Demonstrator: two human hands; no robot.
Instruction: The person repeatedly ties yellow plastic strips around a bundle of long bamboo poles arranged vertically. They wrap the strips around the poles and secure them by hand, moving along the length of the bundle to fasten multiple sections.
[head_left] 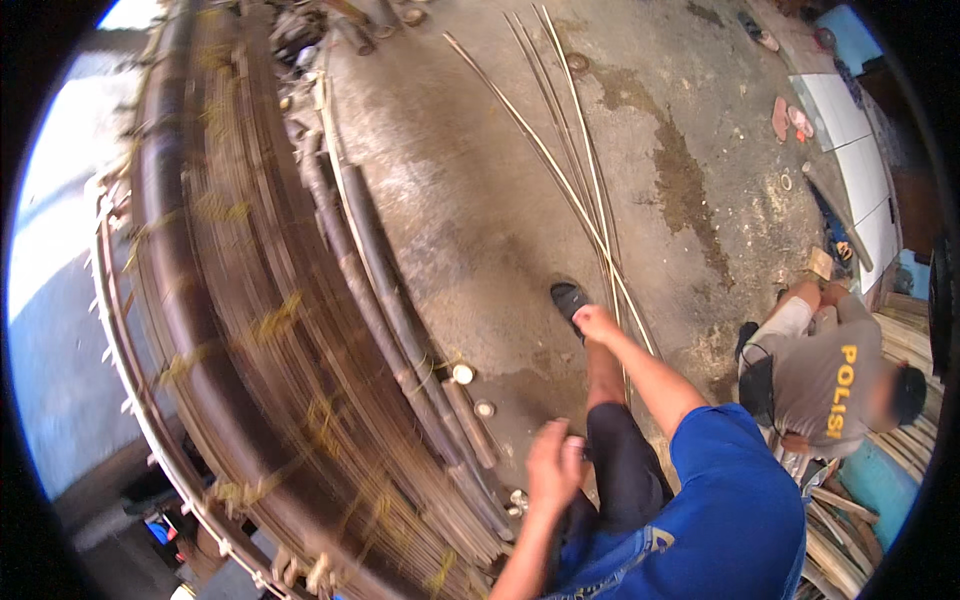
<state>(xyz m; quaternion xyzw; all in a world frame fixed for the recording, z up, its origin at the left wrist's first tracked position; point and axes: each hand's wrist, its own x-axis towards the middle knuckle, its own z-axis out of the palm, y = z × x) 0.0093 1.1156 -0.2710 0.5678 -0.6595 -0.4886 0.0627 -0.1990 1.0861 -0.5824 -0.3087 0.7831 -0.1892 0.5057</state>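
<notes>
Slender poles (604, 243) on stained concrete floor (450, 215)

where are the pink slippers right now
In the head view, the pink slippers lie at the upper right, on the concrete floor just left of the white tiles.

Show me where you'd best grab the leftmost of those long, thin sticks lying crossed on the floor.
I'd grip the leftmost stick partway along, beyond the crossing, coming from its left: there it splays away from the other sticks, with floor beside it. Its slim shape should suit a wraparound grip.
</notes>
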